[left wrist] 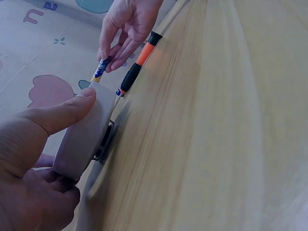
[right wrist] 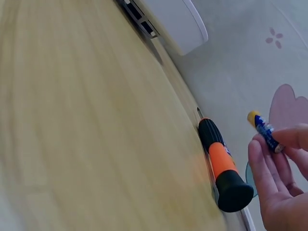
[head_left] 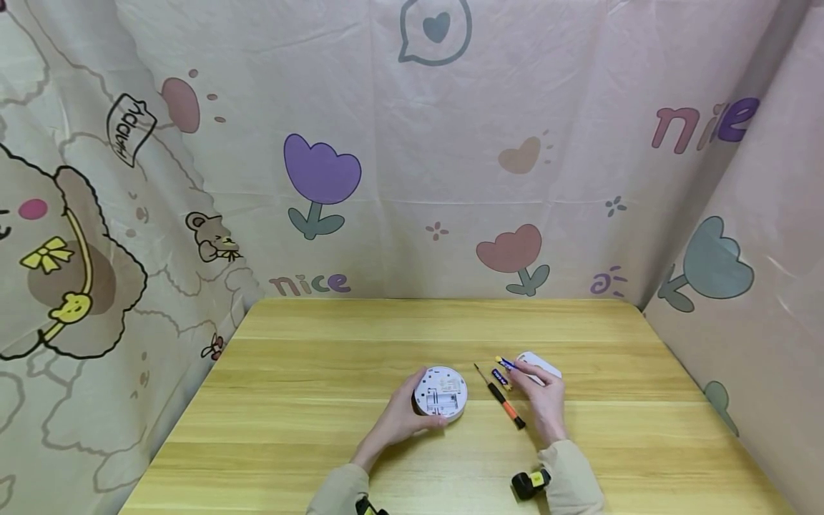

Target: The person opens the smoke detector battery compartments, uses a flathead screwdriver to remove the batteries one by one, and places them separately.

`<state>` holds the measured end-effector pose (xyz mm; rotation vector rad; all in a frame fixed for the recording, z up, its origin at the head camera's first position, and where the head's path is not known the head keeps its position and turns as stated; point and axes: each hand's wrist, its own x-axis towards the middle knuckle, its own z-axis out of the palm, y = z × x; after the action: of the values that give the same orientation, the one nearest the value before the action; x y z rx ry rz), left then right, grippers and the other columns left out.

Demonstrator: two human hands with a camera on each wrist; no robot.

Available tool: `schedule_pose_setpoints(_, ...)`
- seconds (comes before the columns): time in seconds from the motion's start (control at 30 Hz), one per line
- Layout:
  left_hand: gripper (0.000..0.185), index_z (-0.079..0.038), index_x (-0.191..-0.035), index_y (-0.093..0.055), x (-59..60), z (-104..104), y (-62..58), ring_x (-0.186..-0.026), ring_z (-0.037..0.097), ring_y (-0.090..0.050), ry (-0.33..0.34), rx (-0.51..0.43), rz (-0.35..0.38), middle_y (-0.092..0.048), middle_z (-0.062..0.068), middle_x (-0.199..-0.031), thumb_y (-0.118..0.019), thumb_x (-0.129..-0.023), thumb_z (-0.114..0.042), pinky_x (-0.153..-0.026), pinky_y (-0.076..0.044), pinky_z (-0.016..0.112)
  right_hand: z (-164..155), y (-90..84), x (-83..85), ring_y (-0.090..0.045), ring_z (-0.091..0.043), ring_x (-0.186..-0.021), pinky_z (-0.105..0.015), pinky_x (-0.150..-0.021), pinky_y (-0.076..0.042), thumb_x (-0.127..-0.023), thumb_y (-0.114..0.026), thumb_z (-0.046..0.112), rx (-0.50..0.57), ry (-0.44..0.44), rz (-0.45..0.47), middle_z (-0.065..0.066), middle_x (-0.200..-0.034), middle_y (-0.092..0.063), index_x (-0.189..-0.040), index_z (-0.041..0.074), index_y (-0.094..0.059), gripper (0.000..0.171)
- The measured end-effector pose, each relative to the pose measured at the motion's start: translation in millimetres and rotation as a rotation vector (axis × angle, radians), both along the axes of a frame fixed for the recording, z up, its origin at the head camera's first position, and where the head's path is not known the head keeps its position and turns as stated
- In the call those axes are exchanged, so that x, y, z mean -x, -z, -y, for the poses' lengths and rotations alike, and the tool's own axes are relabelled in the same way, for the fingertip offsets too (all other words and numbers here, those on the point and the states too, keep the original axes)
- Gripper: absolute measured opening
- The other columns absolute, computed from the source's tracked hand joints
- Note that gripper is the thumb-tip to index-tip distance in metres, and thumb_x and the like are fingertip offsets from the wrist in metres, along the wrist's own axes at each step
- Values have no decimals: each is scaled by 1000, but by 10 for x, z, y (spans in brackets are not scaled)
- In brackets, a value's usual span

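Pastel cartoon cloth walls off a light wooden table (head_left: 309, 400) on three sides. Near its front middle lies a round white device (head_left: 440, 392), back up, with its open battery bay showing; the left hand (head_left: 395, 418) cups its rim from about eight o'clock, thumb curled over the edge and fingers under the near side. At three o'clock from the device, the right hand (head_left: 546, 400) pinches a blue and yellow battery (head_left: 506, 363) between thumb and fingertips, lifted just off the wood. A second battery (head_left: 501, 378) lies just beside it on the table, with a small white cover (head_left: 539, 366) at the hand's twelve o'clock. Between device and right hand, an orange and black screwdriver (head_left: 501, 397) lies slanted, tip toward eleven o'clock. To seat the cell well, I judge the left hand should keep the device flat and steady, while the right checks the polarity marks and presses the spring end in first.
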<state>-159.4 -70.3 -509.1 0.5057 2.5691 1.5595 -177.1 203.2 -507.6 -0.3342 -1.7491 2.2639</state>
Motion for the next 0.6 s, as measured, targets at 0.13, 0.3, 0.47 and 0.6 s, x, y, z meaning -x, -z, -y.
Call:
schedule_pose_setpoints(0.13, 108, 6, -155, -28, 3, -1, 2, -143, 52, -37, 0, -2, -2, -36, 32, -156, -91, -71, -21, -119, -27, 71, -24, 8, -11, -70, -4, -72, -19, -70, -62, -79, -79, -6, -61, 19, 65, 10, -83, -73, -111, -11, -71, 33)
schedule_pose_setpoints(0.3, 108, 6, -155, -27, 3, 1, 2, -144, 52, -36, 0, -4, 0, -36, 32, -156, -91, -71, -21, -119, -27, 71, -48, 25, -14, -68, -1, -71, -15, -69, -60, -80, -80, -2, -131, 31, 107, 14, -79, -73, -112, -11, -71, 35)
schedule_pose_setpoints(0.47, 108, 6, -155, -27, 5, 1, 5, -144, 52, -36, -1, 0, 1, -36, 32, -157, -91, -72, -22, -119, -27, 70, -68, 47, -13, -68, 1, -72, -13, -69, -59, -81, -79, -3, -166, 49, 117, 15, -78, -72, -115, -15, -67, 38)
schedule_pose_setpoints(0.6, 108, 5, -155, -27, 3, 2, -4, -144, 52, -36, -2, -1, 1, -36, 32, -157, -91, -72, -22, -119, -27, 70, -84, 67, -8, -67, 3, -73, -11, -69, -58, -81, -78, -5, -192, 56, 117, 15, -79, -71, -113, -16, -67, 36)
